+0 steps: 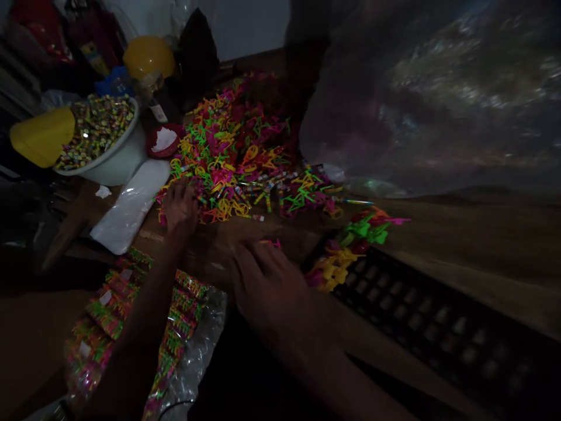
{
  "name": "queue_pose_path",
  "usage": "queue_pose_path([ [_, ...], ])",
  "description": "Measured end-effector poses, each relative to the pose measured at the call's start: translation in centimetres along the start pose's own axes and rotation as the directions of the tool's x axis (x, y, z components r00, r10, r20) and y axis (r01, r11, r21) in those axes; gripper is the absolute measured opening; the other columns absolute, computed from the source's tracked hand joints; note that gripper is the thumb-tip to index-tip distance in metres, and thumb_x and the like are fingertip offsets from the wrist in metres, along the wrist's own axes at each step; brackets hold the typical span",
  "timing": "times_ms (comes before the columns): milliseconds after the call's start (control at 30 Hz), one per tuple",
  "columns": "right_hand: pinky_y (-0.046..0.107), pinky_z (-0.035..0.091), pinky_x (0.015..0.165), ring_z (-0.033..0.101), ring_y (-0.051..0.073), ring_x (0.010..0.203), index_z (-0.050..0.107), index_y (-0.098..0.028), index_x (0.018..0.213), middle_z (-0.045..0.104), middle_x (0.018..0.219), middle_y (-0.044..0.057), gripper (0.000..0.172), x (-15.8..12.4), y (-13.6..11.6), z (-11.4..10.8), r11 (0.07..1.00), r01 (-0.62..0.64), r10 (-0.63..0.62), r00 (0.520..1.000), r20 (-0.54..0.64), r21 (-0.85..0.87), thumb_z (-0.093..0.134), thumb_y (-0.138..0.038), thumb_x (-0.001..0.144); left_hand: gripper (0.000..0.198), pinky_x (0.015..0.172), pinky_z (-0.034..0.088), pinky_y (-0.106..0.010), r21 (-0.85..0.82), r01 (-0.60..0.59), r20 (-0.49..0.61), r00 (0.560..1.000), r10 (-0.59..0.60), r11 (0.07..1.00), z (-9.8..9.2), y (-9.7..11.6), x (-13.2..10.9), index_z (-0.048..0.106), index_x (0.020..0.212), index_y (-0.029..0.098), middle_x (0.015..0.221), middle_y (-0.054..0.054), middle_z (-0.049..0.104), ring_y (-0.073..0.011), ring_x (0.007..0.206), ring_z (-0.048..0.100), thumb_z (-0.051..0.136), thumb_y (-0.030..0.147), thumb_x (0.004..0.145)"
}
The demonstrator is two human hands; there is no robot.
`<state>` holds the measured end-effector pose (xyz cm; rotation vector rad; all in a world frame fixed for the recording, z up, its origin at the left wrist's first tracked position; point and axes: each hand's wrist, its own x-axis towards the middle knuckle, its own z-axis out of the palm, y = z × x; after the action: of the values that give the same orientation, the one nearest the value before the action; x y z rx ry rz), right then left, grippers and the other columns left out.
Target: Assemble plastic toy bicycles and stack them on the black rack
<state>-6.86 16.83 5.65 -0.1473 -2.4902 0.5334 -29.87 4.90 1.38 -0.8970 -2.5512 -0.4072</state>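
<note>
My left hand [179,206] rests on the near left edge of a heap of small bright plastic toys [223,158], in yellow, pink, green and orange. Its fingers are apart and bent down among the pieces. Closer to me, my right hand [274,286] is over the wooden table [210,248] with its fingers curled together. A bit of a pink plastic toy [272,242] pokes out past these fingers; the rest is hidden. To the right of that hand, yellow and green plastic toys [337,266] sit in the near end of a black slotted tray [421,310].
A white tub [120,158] of wrapped sweets with a yellow scoop [44,135] stands at left. Beside it are a red basket [164,140] and clear plastic bags [131,204]. Packed strips of toys [179,321] lie below my left arm. A large plastic sack [429,105] fills the back right.
</note>
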Motion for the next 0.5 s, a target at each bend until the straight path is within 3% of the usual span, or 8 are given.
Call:
queue_pose_path([
  [133, 0.037, 0.049, 0.082, 0.058, 0.025, 0.090, 0.066, -0.014, 0.100, 0.066, 0.098, 0.013, 0.024, 4.2, 1.0, 5.7, 0.985, -0.132, 0.136, 0.990, 0.029, -0.109, 0.044, -0.011, 0.093, 0.026, 0.115, 0.038, -0.046, -0.211, -0.080, -0.123, 0.991, 0.054, 0.974, 0.6, -0.1, 0.2, 0.064, 0.112, 0.018, 0.139, -0.013, 0.058, -0.0245, 0.132, 0.051, 0.046, 0.026, 0.095],
  [267, 0.038, 0.047, 0.084, 0.056, 0.027, 0.094, 0.063, -0.011, 0.108, 0.063, 0.103, 0.016, 0.026, 5.9, 1.8, 7.5, 0.977, -0.200, 0.199, 0.980, -0.014, -0.079, 0.041, -0.011, 0.094, 0.028, 0.111, 0.044, -0.038, -0.411, -0.195, -0.235, 0.966, 0.104, 0.891, -0.3, 1.1, 0.8, 0.063, 0.113, 0.019, 0.127, -0.008, 0.065, -0.0174, 0.124, 0.058, 0.041, 0.031, 0.101],
  [400, 0.037, 0.047, 0.086, 0.057, 0.027, 0.099, 0.062, -0.009, 0.113, 0.063, 0.109, 0.017, 0.028, 6.4, 1.8, 7.7, 0.975, -0.204, 0.202, 0.979, -0.032, -0.086, 0.043, -0.012, 0.093, 0.024, 0.100, 0.050, -0.036, -0.629, -0.103, -0.332, 0.932, -0.146, 0.770, -2.5, 2.4, 1.3, 0.063, 0.103, 0.019, 0.105, -0.006, 0.069, -0.0176, 0.106, 0.064, 0.053, 0.040, 0.097],
  [500, 0.038, 0.045, 0.089, 0.056, 0.027, 0.101, 0.064, -0.010, 0.108, 0.064, 0.108, 0.017, 0.026, 7.6, 1.5, 8.3, 0.980, -0.176, 0.177, 0.984, -0.002, -0.091, 0.043, -0.013, 0.094, 0.028, 0.075, 0.054, -0.028, -0.818, 0.022, -0.256, 0.881, -0.398, 0.575, -4.8, 2.5, 1.1, 0.058, 0.095, 0.020, 0.093, -0.003, 0.063, -0.0140, 0.081, 0.063, 0.058, 0.048, 0.093],
])
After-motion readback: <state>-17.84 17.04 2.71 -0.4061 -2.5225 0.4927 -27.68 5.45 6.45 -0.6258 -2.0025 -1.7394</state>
